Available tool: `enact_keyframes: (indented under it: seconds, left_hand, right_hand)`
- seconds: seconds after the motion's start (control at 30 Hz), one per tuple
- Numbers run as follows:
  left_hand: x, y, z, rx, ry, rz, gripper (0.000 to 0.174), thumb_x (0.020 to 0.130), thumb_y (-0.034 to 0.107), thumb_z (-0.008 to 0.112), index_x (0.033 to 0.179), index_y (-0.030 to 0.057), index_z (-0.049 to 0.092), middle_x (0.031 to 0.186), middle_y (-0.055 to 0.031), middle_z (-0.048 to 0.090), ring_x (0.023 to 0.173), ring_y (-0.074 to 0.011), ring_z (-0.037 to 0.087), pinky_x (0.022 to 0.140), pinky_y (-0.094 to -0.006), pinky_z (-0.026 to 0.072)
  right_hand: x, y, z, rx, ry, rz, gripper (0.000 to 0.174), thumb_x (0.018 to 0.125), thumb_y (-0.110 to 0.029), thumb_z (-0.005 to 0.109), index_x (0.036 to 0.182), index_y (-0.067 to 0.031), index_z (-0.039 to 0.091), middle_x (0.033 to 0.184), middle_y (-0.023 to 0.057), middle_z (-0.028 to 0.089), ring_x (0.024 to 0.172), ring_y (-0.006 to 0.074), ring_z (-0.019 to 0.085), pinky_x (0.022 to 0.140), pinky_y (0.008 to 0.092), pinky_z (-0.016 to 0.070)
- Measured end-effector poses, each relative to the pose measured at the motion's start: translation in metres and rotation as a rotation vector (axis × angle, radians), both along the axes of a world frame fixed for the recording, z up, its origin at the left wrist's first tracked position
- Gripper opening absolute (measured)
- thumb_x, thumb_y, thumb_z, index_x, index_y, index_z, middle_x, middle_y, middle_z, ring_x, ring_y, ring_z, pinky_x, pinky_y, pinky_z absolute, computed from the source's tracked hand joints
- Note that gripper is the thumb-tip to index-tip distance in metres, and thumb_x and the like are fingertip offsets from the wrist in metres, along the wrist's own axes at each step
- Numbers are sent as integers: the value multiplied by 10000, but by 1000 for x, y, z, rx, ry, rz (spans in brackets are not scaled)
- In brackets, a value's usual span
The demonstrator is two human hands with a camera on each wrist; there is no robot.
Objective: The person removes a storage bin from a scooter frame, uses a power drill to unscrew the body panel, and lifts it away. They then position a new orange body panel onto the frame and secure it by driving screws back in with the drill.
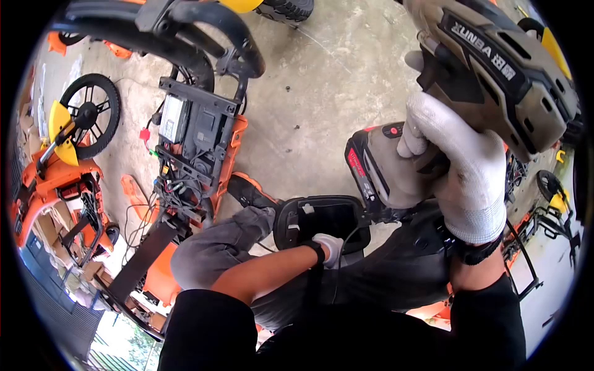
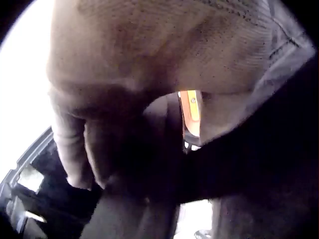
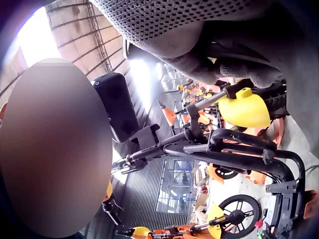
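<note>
My right hand [image 1: 461, 157], in a white knit glove, grips the handle of a brown-grey cordless power driver [image 1: 482, 68] raised at the upper right. Its battery [image 1: 365, 170], with a red label, points down and left. The driver's tip is out of clear sight. My gloved left hand [image 1: 331, 247] holds the near rim of an open black plastic housing [image 1: 286, 226] between the thighs. In the left wrist view, the fingers [image 2: 75, 154] bend down over a dark wall of this housing. Pale patches show inside it. A thin dark cable runs by the left hand.
A partly built scooter frame [image 1: 198, 133] with exposed wiring and black tubes stands to the left. Beyond it is a spoked wheel [image 1: 93, 117] with a yellow fender. Orange scooter parts [image 1: 80, 170] and cardboard lie farther left; more scooters [image 1: 557, 201] stand right, on a concrete floor [image 1: 328, 93].
</note>
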State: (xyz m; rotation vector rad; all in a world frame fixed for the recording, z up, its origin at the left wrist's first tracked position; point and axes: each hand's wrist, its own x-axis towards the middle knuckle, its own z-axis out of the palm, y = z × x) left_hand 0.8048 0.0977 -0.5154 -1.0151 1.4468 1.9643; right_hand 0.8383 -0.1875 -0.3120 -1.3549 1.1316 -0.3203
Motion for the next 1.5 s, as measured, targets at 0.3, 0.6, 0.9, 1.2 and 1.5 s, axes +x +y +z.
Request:
enact_keyframes:
  seconds: [0.3, 0.6, 0.9, 1.2, 1.5]
  left_hand:
    - [-5, 33, -3, -118, -286, 272, 190, 869, 192, 533, 926, 24, 601, 828, -202, 682, 811, -347, 676, 698, -449, 523]
    - [16, -13, 65, -277, -482, 211, 154, 805, 114, 593, 947, 61, 565, 847, -136, 651, 754, -288, 680, 630, -403, 527]
    - [31, -26, 107, -365, -757, 189, 73, 836, 114, 562, 903, 92, 544, 792, -104, 602, 679, -257, 662, 543, -382, 509]
    - [41, -19, 148, -249, -880, 234, 135, 833, 116, 590, 951, 86, 532, 881, -127, 614, 771, -278, 669, 650, -393, 532]
    - [74, 63, 218, -305, -847, 622, 299, 779, 131, 566, 1024, -1, 455, 843, -227, 653, 797, -385, 658, 732, -452, 530]
  right_hand:
    - [-7, 17, -21, 112, -81, -388, 153, 901, -65, 531, 808, 48, 577, 678, 36, 534, 641, 115, 525, 611, 236, 412]
    - [-52, 16, -24, 101, 106, -84, 270, 826, 84, 527, 1065, 13, 631, 738, 27, 553, 657, 116, 523, 643, 241, 441]
    - [-82, 52, -60, 497, -66, -458, 192, 906, -120, 579, 957, 60, 622, 775, 48, 555, 692, 140, 532, 666, 296, 468]
    - [-97, 55, -64, 732, -295, -605, 140, 893, -151, 583, 914, -13, 583, 730, 15, 528, 640, 127, 507, 615, 276, 444]
    - [-135, 86, 20, 292, -188, -518, 162, 876, -163, 624, 940, -13, 632, 760, 49, 599, 631, 140, 573, 614, 284, 489]
